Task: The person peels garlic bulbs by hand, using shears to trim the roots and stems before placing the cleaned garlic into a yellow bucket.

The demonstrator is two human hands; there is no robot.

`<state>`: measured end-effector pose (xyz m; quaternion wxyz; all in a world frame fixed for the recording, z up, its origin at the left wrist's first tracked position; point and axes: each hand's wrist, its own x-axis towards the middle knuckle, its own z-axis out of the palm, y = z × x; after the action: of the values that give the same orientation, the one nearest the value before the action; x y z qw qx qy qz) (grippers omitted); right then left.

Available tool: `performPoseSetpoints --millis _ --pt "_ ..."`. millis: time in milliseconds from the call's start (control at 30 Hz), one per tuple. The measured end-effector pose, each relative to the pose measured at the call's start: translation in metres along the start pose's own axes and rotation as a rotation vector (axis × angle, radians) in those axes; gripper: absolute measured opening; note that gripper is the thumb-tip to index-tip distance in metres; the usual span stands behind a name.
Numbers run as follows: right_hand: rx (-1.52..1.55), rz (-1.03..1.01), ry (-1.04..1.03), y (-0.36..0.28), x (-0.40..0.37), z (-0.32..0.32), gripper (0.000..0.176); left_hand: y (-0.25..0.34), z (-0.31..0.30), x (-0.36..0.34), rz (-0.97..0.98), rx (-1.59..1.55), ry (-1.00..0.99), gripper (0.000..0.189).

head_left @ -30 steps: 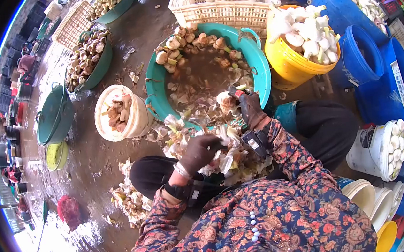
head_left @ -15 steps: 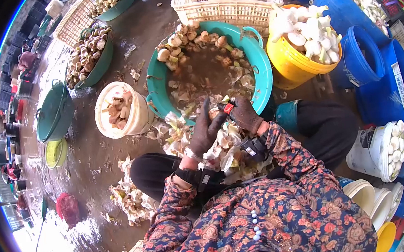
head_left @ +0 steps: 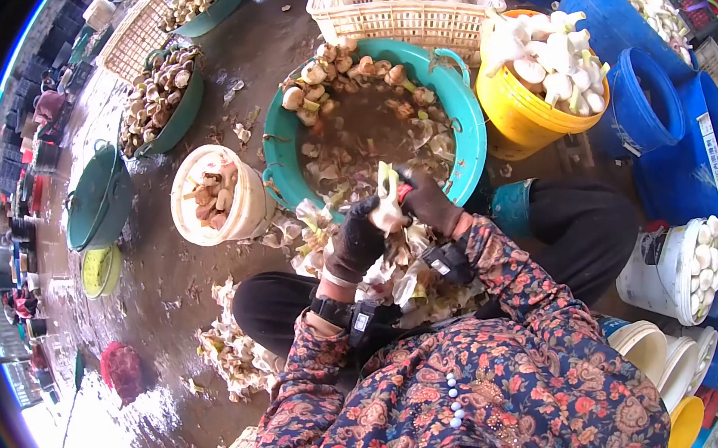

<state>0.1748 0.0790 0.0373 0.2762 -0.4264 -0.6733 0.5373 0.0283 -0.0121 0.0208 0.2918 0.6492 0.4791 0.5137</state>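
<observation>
My left hand (head_left: 355,240), in a dark glove, is closed around a garlic bulb (head_left: 388,211) whose pale stem points up. On the bulb's other side is my right hand (head_left: 431,202), also gloved, with its fingers closed on a small red tool (head_left: 404,191); its working end is hidden. Both hands are over the near rim of a green tub (head_left: 474,139) with brown water, loose skins and unpeeled garlic bulbs (head_left: 336,72) along its far side. Below my hands lies a heap of garlic skins (head_left: 317,237).
A yellow bucket (head_left: 505,128) heaped with white garlic stands right of the tub. To the left is a white bucket (head_left: 244,202) holding pinkish pieces. A cream crate (head_left: 409,20) stands behind; blue containers (head_left: 690,158) line the right side.
The garlic bulb has risen and its stem now stands upright between my hands. My left fingers, stretched out before, have curled around it. The right hand stays close beside it.
</observation>
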Motion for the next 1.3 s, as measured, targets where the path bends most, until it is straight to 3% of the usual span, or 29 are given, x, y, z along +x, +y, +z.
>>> performPoseSetpoints --millis 33,67,100,167,200,233,300,367,433,500,567,600,633,700,767,833,900,967,1033,1100,1267,1300 --pt "0.477 0.06 -0.01 0.002 0.001 0.001 0.029 -0.006 0.003 -0.005 -0.184 -0.219 0.009 0.051" --pt "0.627 0.282 0.002 -0.004 0.0 -0.004 0.036 -0.003 0.001 -0.004 -0.185 -0.219 0.008 0.051" --pt "0.626 0.282 0.004 -0.002 -0.001 -0.004 0.036 0.001 -0.002 -0.001 -0.272 -0.241 -0.035 0.047" --pt "0.558 -0.089 -0.072 -0.004 -0.005 -0.003 0.033 0.004 -0.008 0.007 -0.445 -0.286 -0.121 0.04" --pt "0.429 -0.049 -0.128 -0.016 -0.01 -0.003 0.028 -0.002 -0.007 0.013 -0.551 -0.596 -0.171 0.039" --pt "0.429 -0.049 -0.125 -0.016 -0.011 -0.004 0.028 0.0 -0.006 0.012 -0.552 -0.596 -0.173 0.039" --pt "0.573 0.036 -0.153 -0.016 -0.009 -0.005 0.024 0.028 -0.006 0.022 -0.331 -0.479 -0.094 0.038" --pt "0.551 -0.006 -0.121 -0.007 -0.005 -0.005 0.023 0.025 -0.008 0.025 -0.319 -0.475 -0.017 0.037" --pt "0.47 -0.053 -0.103 -0.008 -0.005 -0.006 0.022 0.022 -0.01 0.028 -0.737 -0.532 0.12 0.033" --pt "0.437 -0.038 -0.033 -0.01 -0.006 -0.005 0.019 0.025 -0.01 0.028 -0.632 -0.42 0.128 0.023" --pt "0.264 0.044 0.08 0.002 0.0 0.0 0.015 0.029 -0.011 0.024 -0.484 -0.061 0.081 0.018" --pt "0.481 0.082 0.14 0.002 0.004 -0.003 0.014 0.034 -0.011 0.02 -0.365 0.032 0.036 0.022" --pt "0.483 0.082 0.141 0.002 0.009 -0.008 0.014 0.026 -0.016 0.009 -0.187 0.007 -0.089 0.026" --pt "0.645 0.21 0.326 -0.009 0.016 -0.027 0.014 0.042 -0.022 -0.005 -0.155 0.207 -0.418 0.03" --pt "0.628 0.23 0.251 -0.018 0.012 -0.036 0.017 0.061 -0.03 0.004 -0.578 0.4 -0.681 0.034" --pt "0.584 0.147 0.145 -0.021 0.013 -0.038 0.02 0.038 -0.038 -0.002 -0.4 0.348 -0.502 0.046" --pt "0.558 0.127 0.083 -0.014 0.012 -0.032 0.021 0.039 -0.039 0.018 -0.519 0.049 -0.249 0.046" --pt "0.405 0.066 0.034 -0.027 0.004 -0.026 0.021 0.05 -0.026 0.041 -0.429 -0.172 0.085 0.032" --pt "0.471 0.072 0.013 -0.027 0.001 -0.019 0.021 0.055 -0.025 0.054 -0.503 -0.192 0.089 0.026" --pt "0.608 -0.037 -0.019 -0.015 0.002 -0.015 0.021 0.045 -0.025 0.055 -0.459 -0.24 -0.13 0.025" --pt "0.541 0.003 -0.001 -0.029 -0.006 -0.012 0.018 0.04 -0.021 0.048 -0.531 -0.25 -0.126 0.018" --pt "0.542 0.003 -0.003 -0.023 -0.002 -0.009 0.018 0.044 -0.02 0.045 -0.472 -0.118 -0.159 0.017"
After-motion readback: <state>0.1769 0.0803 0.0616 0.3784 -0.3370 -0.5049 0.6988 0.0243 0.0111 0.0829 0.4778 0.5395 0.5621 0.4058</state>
